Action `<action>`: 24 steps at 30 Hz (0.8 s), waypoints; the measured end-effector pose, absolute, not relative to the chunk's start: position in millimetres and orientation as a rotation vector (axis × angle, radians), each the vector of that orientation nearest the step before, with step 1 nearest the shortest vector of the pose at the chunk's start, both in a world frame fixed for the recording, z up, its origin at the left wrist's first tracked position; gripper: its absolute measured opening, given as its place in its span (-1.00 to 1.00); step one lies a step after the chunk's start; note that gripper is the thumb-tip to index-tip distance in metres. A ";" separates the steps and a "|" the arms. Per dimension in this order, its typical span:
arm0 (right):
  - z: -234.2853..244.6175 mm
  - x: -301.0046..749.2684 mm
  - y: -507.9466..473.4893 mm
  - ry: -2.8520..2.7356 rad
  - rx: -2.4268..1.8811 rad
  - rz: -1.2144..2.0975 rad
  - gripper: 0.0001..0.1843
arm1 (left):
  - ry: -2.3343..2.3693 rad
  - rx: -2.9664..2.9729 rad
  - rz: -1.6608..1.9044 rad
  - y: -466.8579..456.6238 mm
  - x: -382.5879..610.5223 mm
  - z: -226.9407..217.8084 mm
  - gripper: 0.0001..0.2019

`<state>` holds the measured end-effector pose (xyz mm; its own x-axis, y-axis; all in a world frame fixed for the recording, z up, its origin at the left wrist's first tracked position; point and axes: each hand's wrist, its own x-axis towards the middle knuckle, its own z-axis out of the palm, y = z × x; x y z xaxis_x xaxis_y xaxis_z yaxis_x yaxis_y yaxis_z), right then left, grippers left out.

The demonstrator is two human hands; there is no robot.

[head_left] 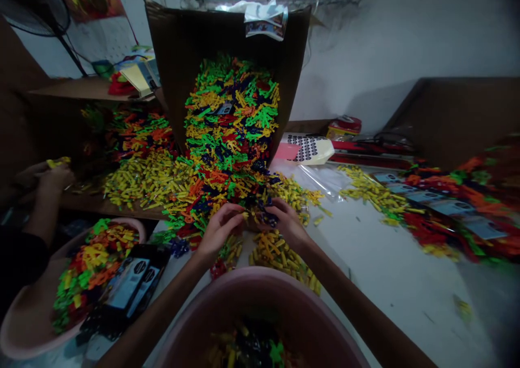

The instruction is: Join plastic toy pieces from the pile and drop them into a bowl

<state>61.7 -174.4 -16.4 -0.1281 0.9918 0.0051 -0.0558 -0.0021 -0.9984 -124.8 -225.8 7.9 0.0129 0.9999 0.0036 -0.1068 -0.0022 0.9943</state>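
My left hand (221,231) is closed, thumb and fingertips pinching a small yellow plastic piece (245,215). To its right, my right hand (287,226) has its fingers bent together at several dark blue pieces (268,217); exactly what they grip is partly hidden. Both hands are at the foot of a heap of small mixed-colour plastic pieces (233,124), which spills out of a tilted cardboard box (173,48). Yellow pieces (280,254) lie on the table just below my hands. Nearer me stands a pink basin (260,278) with mixed pieces in its shadowed bottom.
At left, a co-worker's hands (54,175) hold something yellow. A second pink basin (24,324) contains mixed pieces and printed black cards (134,281). Blurred printed cards (430,197) and coloured pieces lie at right on the white table (390,286). A fan (34,5) stands back left.
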 end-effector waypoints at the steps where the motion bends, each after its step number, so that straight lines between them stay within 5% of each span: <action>1: -9.2 66.7 -189.4 -1.131 -1.065 1.448 -0.63 | 1.091 1.153 1.241 -229.7 -121.1 16.2 -0.71; 4: 9.9 78.4 -232.9 -1.064 -1.066 1.588 -0.59 | 1.077 1.238 1.177 -243.2 -108.9 35.0 -0.72; 24: 29.9 90.6 -331.5 -1.356 -1.301 0.948 -0.73 | 1.261 1.758 1.114 -305.2 -80.6 54.7 -0.75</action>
<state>90.6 -331.5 29.9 0.0676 0.9886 0.1344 0.2137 0.1172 -0.9698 -80.6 -305.2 54.7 0.1585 0.9565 0.2449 0.3608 -0.2870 0.8874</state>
